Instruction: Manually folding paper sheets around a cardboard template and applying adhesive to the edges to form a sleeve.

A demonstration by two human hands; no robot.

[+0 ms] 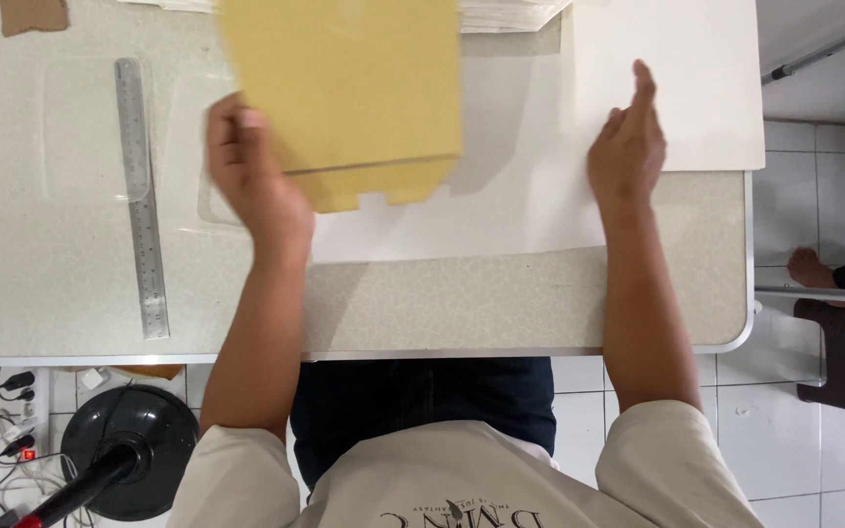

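Yellowish-brown card, a flat piece of cardboard [344, 93] with a fold line near its lower edge and small tabs cut along it, sits lifted over the middle of the table [442, 303], blurred as if in motion. The left hand [251, 171] grips it at its lower left corner, fingers curled over the card's edge and thumb hidden behind it, so the hold reads as a pinch on the card. The right hand [628, 142] lies apart from the card, flat and open on a large white sheet [501, 205], fingers held together and pointing away from the body, palm pressing the sheet near its right side. A second white sheet or board [677, 88] overlaps at the upper right, and a stack of white sheets [515, 12] shows at the far edge. To the left, a metal ruler [141, 196] lies lengthwise on the speckled tabletop, well apart from both hands, beside a clear plastic sheet [80, 137] that is hard to make out; a scrap of brown card [33, 15] rests in the far left corner. As far as can be judged, the work is at an early stage: the cardboard is still flat, its crease unfolded and its tabs not tucked, and nothing on the white sheet looks marked or cut. Below the table edge stand a black fan base [129, 450] and a cluster of cables [7, 430] on the tiled floor, and another person's bare foot [814, 266] shows at the right.
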